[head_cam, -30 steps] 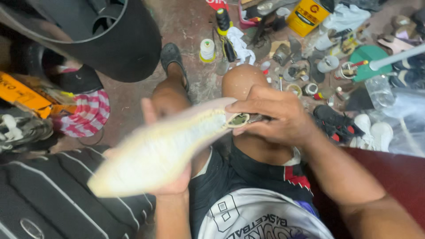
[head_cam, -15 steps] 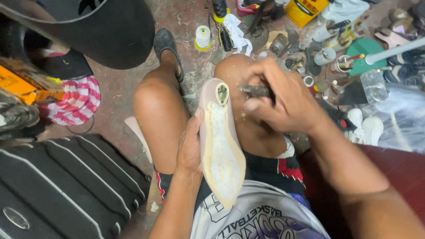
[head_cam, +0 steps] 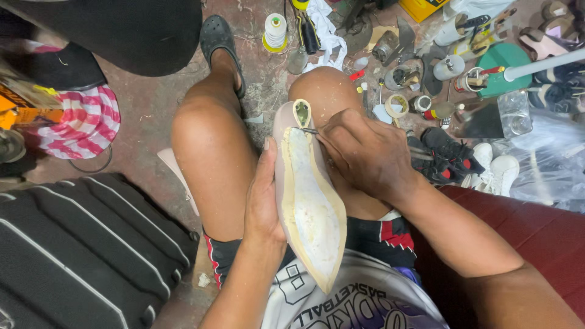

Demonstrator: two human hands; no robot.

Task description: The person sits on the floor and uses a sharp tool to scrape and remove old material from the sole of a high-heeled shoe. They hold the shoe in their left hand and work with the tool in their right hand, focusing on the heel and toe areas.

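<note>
A pale cream pointed shoe sole point(head_cam: 308, 207) is gripped by the left hand point(head_cam: 263, 198) (between the knees), while a thin metal tool point(head_cam: 309, 130) is pressed on it by the right hand point(head_cam: 365, 152).

Black ribbed suitcase point(head_cam: 85, 250) occupies the 8 o'clock corner. Pink-and-white striped cloth point(head_cam: 85, 125) lies at 9 o'clock, just below a dark bag point(head_cam: 58, 67). A black clog point(head_cam: 220, 42) sits at 11 o'clock. White thread spool on a yellow base point(head_cam: 275, 30) stands at 12 o'clock, near a crumpled white rag point(head_cam: 323, 27). Small tins and rolls of tape point(head_cam: 399, 105) are scattered at 1 o'clock. Green round lid point(head_cam: 509, 61) at 2 o'clock. Black sneaker point(head_cam: 445, 152) and white sneakers point(head_cam: 496, 173) rest at 3 o'clock, beside clear plastic sheeting point(head_cam: 548, 164). Maroon cushion point(head_cam: 542, 244) fills 4 o'clock.
</note>
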